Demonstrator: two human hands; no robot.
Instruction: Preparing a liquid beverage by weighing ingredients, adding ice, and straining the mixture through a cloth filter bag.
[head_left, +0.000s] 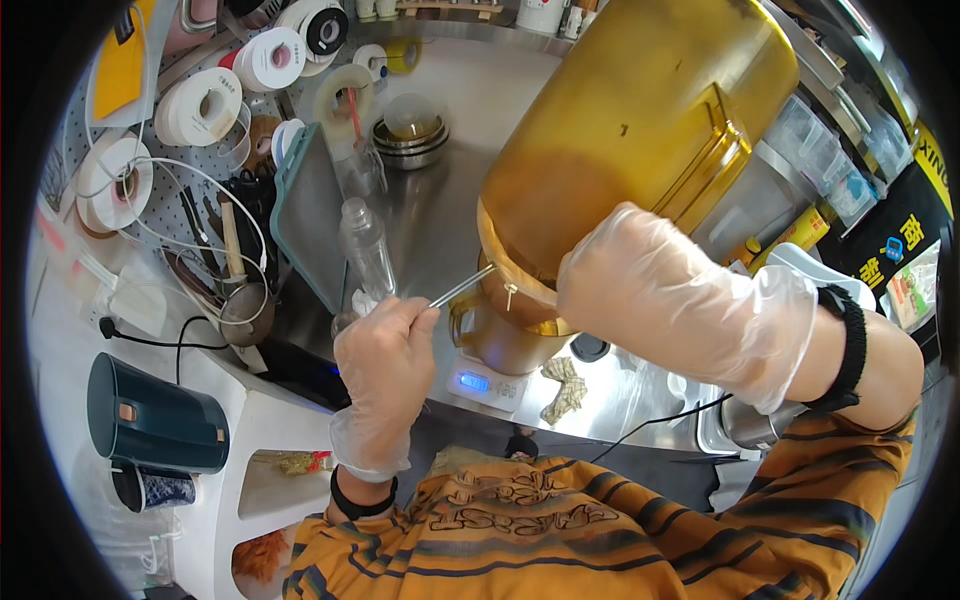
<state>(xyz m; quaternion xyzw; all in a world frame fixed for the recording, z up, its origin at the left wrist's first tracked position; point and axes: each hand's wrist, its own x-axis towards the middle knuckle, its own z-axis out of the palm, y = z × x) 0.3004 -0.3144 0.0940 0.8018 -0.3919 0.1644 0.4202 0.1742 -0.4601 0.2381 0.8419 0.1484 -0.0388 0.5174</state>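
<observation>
A large translucent amber container (615, 127) lies steeply tilted, its mouth at an amber jug (517, 341) below. The brown contents reach down to its rim. My gloved right hand (637, 292) is closed at the near side of that rim; its fingertips are hidden. In my gloved left hand (386, 352) is a thin metal rod (461, 286), whose far end meets the container's rim. Under the jug is a white digital scale (491, 386) with a lit display. A crumpled checked cloth (564, 390) lies beside the scale.
A clear plastic bottle (367, 247) and stacked metal bowls (410, 142) stand left on the steel counter (480, 97). Ribbon spools (201, 106) and tools hang along a pegboard. Clear bins (814, 150) line the right side. A dark green bin (157, 412) is at lower left.
</observation>
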